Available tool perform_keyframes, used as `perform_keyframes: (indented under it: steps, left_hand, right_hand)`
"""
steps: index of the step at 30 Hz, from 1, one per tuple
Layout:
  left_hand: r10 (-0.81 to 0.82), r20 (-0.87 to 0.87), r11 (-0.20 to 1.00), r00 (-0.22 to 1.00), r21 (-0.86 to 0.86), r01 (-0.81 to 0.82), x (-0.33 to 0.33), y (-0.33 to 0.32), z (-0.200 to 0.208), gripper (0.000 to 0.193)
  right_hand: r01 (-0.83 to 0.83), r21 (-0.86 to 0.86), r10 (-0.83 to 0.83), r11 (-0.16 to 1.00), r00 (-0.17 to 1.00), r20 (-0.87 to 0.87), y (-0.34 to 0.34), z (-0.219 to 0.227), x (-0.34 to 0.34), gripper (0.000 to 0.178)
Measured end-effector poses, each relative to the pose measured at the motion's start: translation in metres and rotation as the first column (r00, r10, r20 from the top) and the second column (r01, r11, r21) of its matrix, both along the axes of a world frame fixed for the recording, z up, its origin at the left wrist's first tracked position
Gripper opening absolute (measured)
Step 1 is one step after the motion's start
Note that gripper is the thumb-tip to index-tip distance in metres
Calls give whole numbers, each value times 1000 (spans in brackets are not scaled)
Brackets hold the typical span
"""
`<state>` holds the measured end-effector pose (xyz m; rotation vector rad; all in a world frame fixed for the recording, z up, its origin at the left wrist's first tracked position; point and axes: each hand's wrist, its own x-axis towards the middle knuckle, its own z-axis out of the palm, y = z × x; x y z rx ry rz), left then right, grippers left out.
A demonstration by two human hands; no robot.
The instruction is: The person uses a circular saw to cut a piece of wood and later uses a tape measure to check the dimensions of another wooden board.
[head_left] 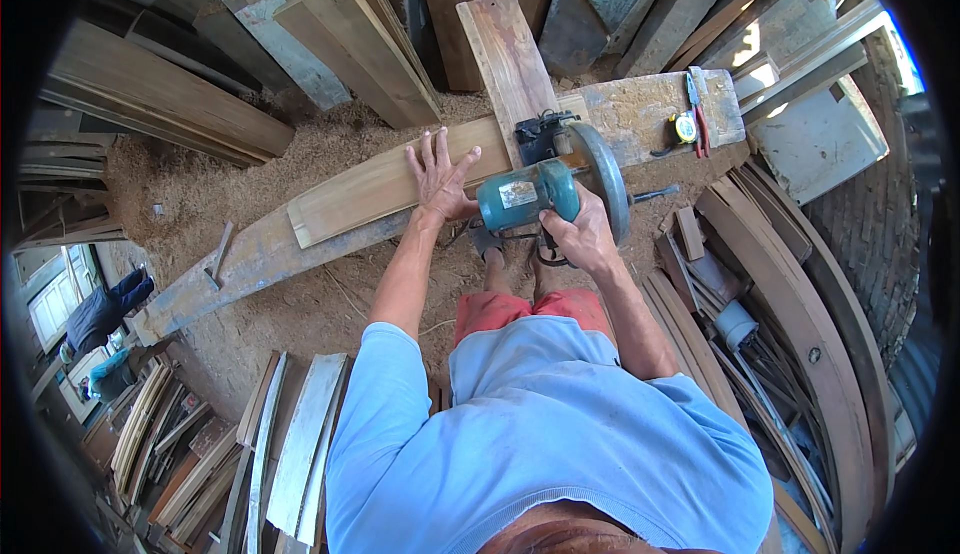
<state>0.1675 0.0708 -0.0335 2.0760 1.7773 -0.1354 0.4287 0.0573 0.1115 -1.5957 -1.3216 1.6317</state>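
My right hand is wrapped round the rear handle of a teal circular saw. The saw rests across a pale wooden board near that board's right end, its round grey blade guard on the right side. My left hand lies flat on the board with fingers spread, just left of the saw's motor. A reddish plank lies crosswise, running away from the saw toward the back. Whether the blade is turning cannot be seen, and the cut line is hidden under the saw.
The board lies on a long worn bench plank. On its right end are a yellow tape measure and red-handled pliers. Sawdust covers the ground. Stacked boards lean at the back; curved timbers lie at right.
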Motion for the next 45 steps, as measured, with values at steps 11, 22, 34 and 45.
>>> perform_keyframes:
  steps: [11,22,34,45]
  left_hand:
    - [-77,11,981,997,177,73,-13,-7,-39,104]
    - [-40,42,998,998,46,38,-3,-1,-5,104]
    - [10,7,1000,1000,22,-10,1,-1,4,108]
    - [-21,17,997,1000,73,20,2,-1,0,108]
  right_hand:
    - [4,54,-4,999,1000,-3,19,-7,-8,26]
    - [-5,62,0,998,996,93,24,-17,-8,26]
    - [103,-38,-101,994,994,44,-47,41,66,39]
    - [302,-126,-292,945,952,87,-69,23,103,35]
